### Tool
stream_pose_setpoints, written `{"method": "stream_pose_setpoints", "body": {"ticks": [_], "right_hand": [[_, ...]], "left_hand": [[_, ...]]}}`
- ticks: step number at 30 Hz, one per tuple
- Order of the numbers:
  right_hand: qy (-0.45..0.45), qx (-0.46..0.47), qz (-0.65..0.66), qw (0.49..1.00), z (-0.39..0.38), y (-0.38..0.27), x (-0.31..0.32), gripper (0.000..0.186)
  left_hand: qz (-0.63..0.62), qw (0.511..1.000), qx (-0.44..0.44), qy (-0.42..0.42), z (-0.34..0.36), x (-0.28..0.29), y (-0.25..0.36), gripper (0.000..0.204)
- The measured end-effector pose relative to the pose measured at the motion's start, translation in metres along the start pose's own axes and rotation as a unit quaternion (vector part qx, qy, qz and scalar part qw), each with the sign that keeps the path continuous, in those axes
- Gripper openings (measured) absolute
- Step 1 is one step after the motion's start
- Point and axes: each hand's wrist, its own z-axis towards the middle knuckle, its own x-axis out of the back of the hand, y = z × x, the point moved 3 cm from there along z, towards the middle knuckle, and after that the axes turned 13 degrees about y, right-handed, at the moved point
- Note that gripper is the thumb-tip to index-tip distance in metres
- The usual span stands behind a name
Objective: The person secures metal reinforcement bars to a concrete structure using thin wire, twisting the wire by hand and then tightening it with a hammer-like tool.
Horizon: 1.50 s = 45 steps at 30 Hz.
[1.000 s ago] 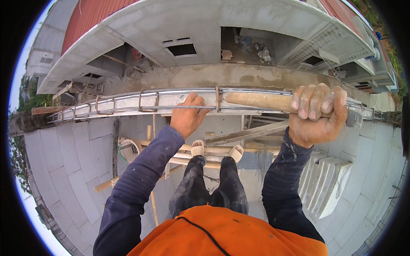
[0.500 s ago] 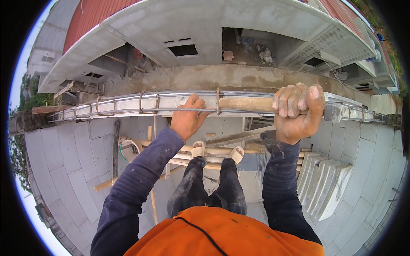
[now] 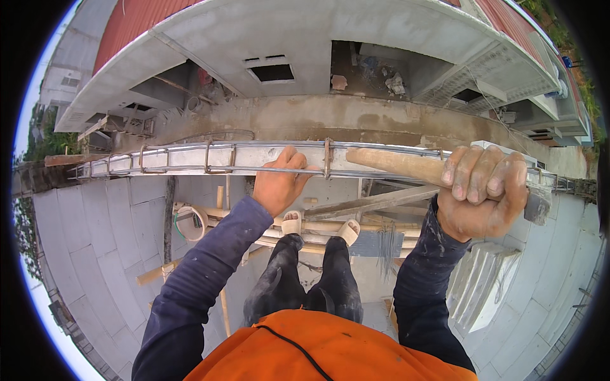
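A long cage of thin steel rods (image 3: 375,173) with bent wire stirrups (image 3: 328,159) runs left to right along the top of a pale wall (image 3: 184,159). My left hand (image 3: 278,185) is closed around the near rod, just left of a stirrup. In my right hand (image 3: 481,190) is a hammer (image 3: 391,164), gripped close to its head. Its wooden handle points left over the cage, tilting down to the right, and the grey metal head (image 3: 539,204) shows beyond my fist. My fingers hide part of the handle.
Below, my sandalled feet (image 3: 291,223) stand on bamboo poles (image 3: 318,236). A slanted plank (image 3: 368,203), a round pale container (image 3: 190,222) and stacked pale blocks (image 3: 483,286) lie around them. Past the wall stands a grey building (image 3: 305,32) with dark openings.
My right hand has moved right and somewhat down with the hammer, whose handle now slants where it was nearly level. My left hand stays on the rod, with the view shifted slightly.
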Motion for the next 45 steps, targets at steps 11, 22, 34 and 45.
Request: {"method": "stream_pose_setpoints", "body": {"ticks": [11, 22, 34, 45], "right_hand": [[-0.03, -0.015, 0.037, 0.999, -0.003, -0.002, -0.006, 0.029], [-0.049, -0.018, -0.056, 0.997, -0.01, 0.003, -0.02, 0.031], [-0.017, -0.036, -0.059, 0.997, -0.015, 0.033, -0.003, 0.03], [-0.016, -0.044, -0.122, 0.991, -0.017, 0.045, -0.006, 0.028]], "left_hand": [[0.007, 1.0, 0.013, -0.014, -0.003, 0.0, 0.003, 0.028], [0.0, 1.0, 0.002, 0.005, 0.0, 0.002, 0.0, 0.028], [-0.006, 1.0, 0.0, -0.002, 0.005, -0.004, 0.001, 0.028], [-0.016, 1.0, -0.001, -0.004, 0.006, -0.004, 0.002, 0.026]]}}
